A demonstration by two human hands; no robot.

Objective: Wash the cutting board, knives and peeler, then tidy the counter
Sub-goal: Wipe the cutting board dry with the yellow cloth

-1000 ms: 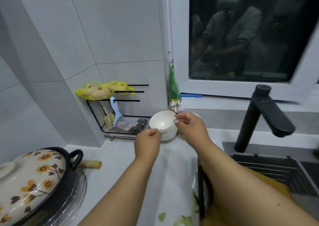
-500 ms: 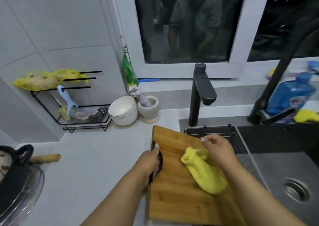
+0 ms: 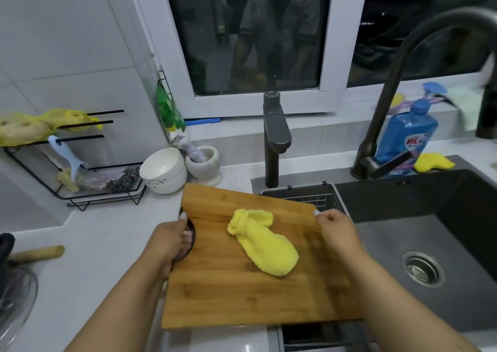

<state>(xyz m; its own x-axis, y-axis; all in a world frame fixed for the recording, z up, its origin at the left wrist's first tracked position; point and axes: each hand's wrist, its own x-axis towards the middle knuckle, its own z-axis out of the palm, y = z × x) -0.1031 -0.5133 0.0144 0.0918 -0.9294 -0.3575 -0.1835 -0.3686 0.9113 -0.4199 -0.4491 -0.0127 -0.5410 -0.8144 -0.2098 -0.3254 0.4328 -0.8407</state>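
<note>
Cutting board: bamboo, lying across the counter edge and the sink rim; near edge overhangs, what lies under it is hidden. Yellow cloth: lying on the board's middle. Left hand: fingers curled through the dark handle slot at the board's left edge, fingertips partly hidden. Right hand: fingers pinching the board's far right corner. Knives, peeler: cannot be made out. White bowl: just beyond the board, beside a stone mortar.
</note>
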